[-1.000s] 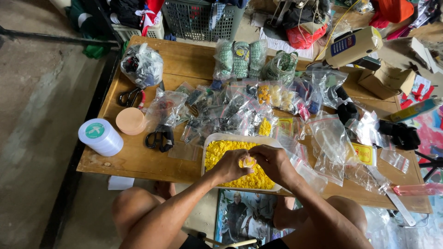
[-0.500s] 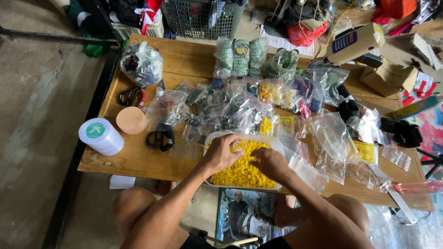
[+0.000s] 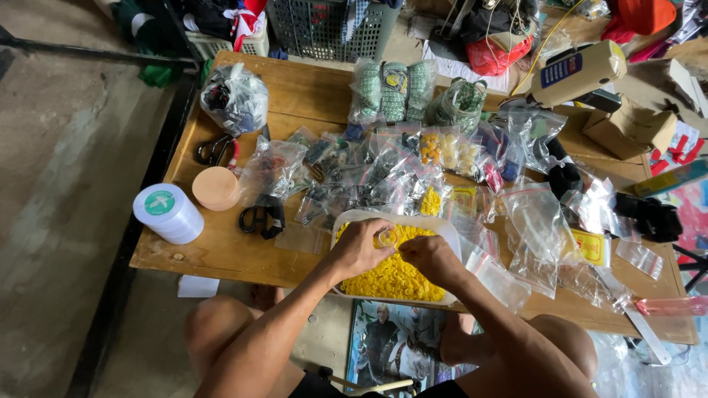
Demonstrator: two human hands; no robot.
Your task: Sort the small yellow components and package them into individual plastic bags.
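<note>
Both hands are held over a white tray (image 3: 346, 221) of small yellow pieces (image 3: 394, 276) at the near edge of the wooden counter (image 3: 221, 254). The left hand (image 3: 359, 249) is curled nearly closed, and a small clear-and-yellow ring (image 3: 386, 237) is pinched at its fingertips. The right hand (image 3: 429, 256) is also curled, its fingertips meeting the left hand's just beside the ring; whether it grips a piece of its own cannot be told. The ring is held just above the yellow heap, inside the tray's outline.

Risks noted:

- The tray's near side sits at the counter's front edge, above the person's knees. A downward press or a nudge from a forearm could, it is judged, tip it and scatter the pieces onto the floor.
- The ring is held by fingertips only. A slip would likely drop it into the heap, where it would be hard to pick out among so many like-coloured pieces.
- Loose clear bags (image 3: 538, 228) crowd the tray on its far and right sides, some touching it. A sleeve or wrist could catch one and drag it, or its contents, into the tray.
- Scissors (image 3: 214, 151) lie well apart on the left, beside a white tape roll (image 3: 168, 214) and a tan lid (image 3: 216, 188); no hazard is expected there unless a reach is made across the bags.
</note>
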